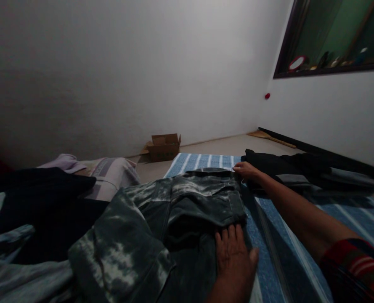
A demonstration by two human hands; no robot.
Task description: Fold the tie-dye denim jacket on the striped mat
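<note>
A dark grey-green jacket (149, 219) with pale tie-dye patches lies spread in front of me, one sleeve bent toward the lower left. My left hand (232, 256) rests palm down on its near right part, fingers stretched out and the thumb apart. The fingertips touch a folded edge of the cloth. At the far right corner of the jacket, my right hand (246, 170) has its fingers closed on the edge. A small white bit, perhaps a tag or string, shows beside those fingers. Beneath the jacket is a blue and white striped sheet (269, 235).
Dark folded clothes (278, 164) lie on the sheet beyond my right arm. More dark clothes (48, 210) are heaped at left, near a light patterned cloth (111, 172). An open cardboard box (164, 149) stands on the floor by the wall. A window (335, 38) is at upper right.
</note>
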